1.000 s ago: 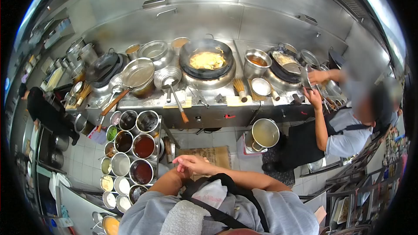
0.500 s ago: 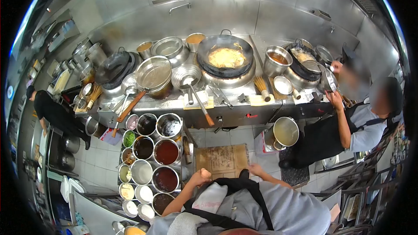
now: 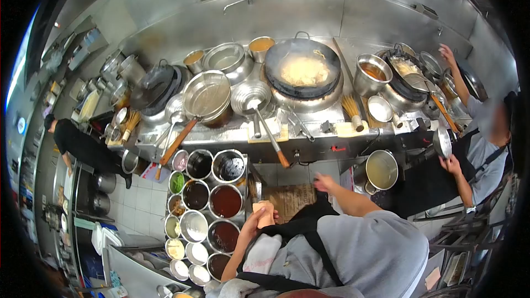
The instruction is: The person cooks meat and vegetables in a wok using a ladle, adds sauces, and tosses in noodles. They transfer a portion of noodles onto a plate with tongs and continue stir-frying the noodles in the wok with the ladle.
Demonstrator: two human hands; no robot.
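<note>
In my left hand (image 3: 255, 221) is a flat peach-coloured piece (image 3: 264, 214), perhaps folded paper, with the fingers closed round its edge. It is held close to my apron, just right of the sauce pots. My right hand (image 3: 324, 182) reaches forward over the floor with fingers apart and nothing visible in it. Beyond it on the range stands a black wok (image 3: 303, 66) with pale, steaming food (image 3: 305, 70) inside. A wooden-handled ladle (image 3: 270, 138) leans from a perforated strainer (image 3: 251, 97) left of the wok.
Several pots of sauces and chopped ingredients stand at my left, among them a red sauce pot (image 3: 225, 201). A bamboo brush (image 3: 351, 111) lies on the range edge. A stockpot (image 3: 381, 170) stands at right, near a co-worker (image 3: 486, 149) holding a metal pan (image 3: 441, 142).
My right hand has moved forward, and the peach-coloured piece in my left hand shows more fully. The co-worker has lowered the metal pan and raised the other hand toward the back wall.
</note>
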